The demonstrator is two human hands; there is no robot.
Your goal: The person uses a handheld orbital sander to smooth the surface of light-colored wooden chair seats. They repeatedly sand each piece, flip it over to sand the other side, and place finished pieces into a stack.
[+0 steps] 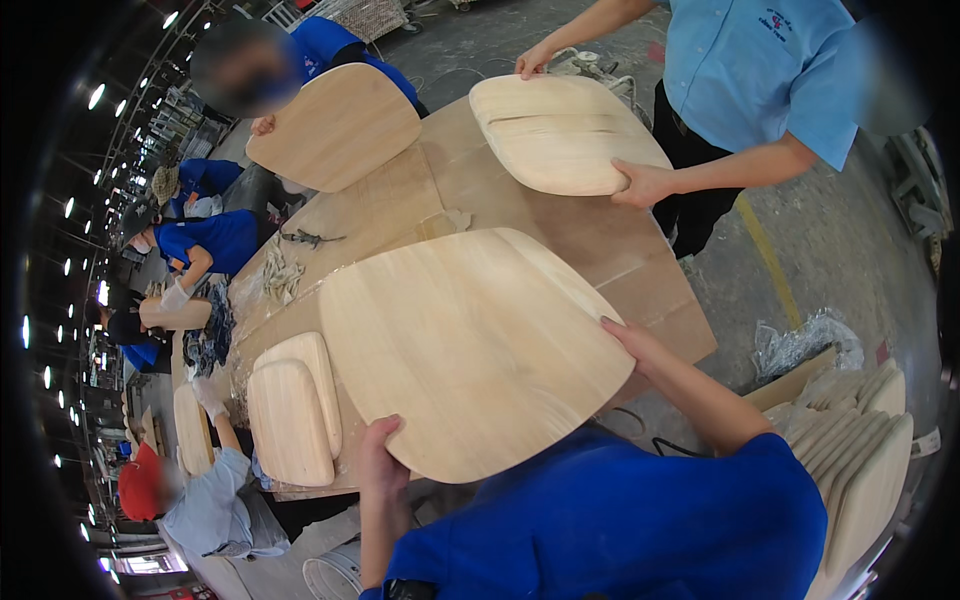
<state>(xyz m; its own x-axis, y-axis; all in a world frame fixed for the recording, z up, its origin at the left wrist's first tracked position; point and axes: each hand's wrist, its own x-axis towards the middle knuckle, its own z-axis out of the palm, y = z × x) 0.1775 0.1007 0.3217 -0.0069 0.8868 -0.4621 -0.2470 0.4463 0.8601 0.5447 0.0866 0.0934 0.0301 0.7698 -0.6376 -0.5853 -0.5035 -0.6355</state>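
Note:
Between my hands is a large pale wooden panel [480,350] with rounded corners, held up over the table by its near edges. My left hand [384,462] grips its lower left corner, the thumb on the top face. At the right edge my right hand [628,345] clasps it, with the thumb showing on top and the other fingers hidden below. Two smaller rounded wooden panels [290,425] lie overlapping on the table to the left of it.
Across the wooden table [560,235], co-workers hold a tan panel [335,128] and a pale panel [560,135]. Crumpled plastic and a cloth [280,275] lie at the left. Stacked wooden panels [860,460] lean at my right, near clear wrap [808,345]. A white bucket [335,572] stands below left.

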